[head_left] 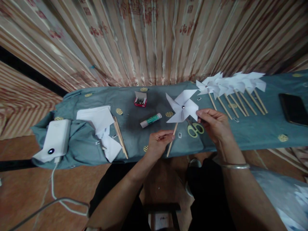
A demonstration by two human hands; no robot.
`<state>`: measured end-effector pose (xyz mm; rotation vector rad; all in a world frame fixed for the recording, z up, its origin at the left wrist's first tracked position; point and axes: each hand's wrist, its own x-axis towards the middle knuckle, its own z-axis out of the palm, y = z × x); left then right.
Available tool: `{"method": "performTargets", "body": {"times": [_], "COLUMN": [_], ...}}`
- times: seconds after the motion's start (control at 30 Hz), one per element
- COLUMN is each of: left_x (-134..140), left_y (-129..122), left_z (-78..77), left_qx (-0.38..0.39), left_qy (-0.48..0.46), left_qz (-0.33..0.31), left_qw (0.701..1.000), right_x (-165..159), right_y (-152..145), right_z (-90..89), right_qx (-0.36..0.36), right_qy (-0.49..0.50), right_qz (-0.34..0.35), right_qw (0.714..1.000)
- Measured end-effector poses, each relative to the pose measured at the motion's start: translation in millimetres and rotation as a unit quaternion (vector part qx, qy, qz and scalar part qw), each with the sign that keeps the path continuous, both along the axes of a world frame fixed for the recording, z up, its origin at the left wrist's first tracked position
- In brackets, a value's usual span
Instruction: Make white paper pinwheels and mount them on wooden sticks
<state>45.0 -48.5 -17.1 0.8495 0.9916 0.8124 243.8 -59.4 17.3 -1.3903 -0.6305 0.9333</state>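
A white paper pinwheel [184,109] with a shiny pin at its centre is held up over the cloth-covered table. My left hand [159,142] is closed around its wooden stick, fingers pinching it below the paper. At the right blade, my right hand [213,123] pinches the paper tip between thumb and forefinger. Green-handled scissors [195,129] lie just below the pinwheel, their blades partly hidden behind it. Left of it, a glue stick [151,120] lies on the cloth, with a small open red box [140,100] of pins behind.
Several finished pinwheels [237,85] lie in a row at the right, near a black phone [295,109]. White paper pieces [95,117] and wooden sticks [120,138] lie on the left. A white power bank [56,138] with a cable sits at the left end. A curtain [144,41] hangs behind.
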Motion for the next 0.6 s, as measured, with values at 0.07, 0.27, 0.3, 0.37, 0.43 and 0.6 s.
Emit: {"method": "performTargets", "body": {"times": [0.07,0.27,0.3,0.37,0.43,0.6], "left_x": [1,0,0,0,0,0], "left_y": [1,3,3,3,4,4], "left_z": [-0.2,2.3,2.9,3.9,4.3,3.6], "left_qx": [0.002,0.01,0.012,0.014,0.016,0.02], "left_qy": [0.002,0.01,0.011,0.012,0.014,0.01], "left_qz": [0.005,0.011,0.013,0.018,0.019,0.022], "left_qw": [1.0,1.0,1.0,1.0,1.0,1.0], "right_x": [-3,-11,-12,-14,-16,-23], "right_y": [0,-1,-2,-2,-3,-5], "right_z": [0.5,-2.3,-2.6,-2.3,-1.2,1.5], "right_qx": [0.002,-0.01,-0.015,-0.022,-0.026,-0.023], "right_qy": [0.006,0.025,0.03,0.037,0.038,0.033], "right_qz": [0.011,0.033,0.036,0.045,0.06,0.098], "right_qw": [1.0,0.999,0.999,0.998,0.997,0.994]}}
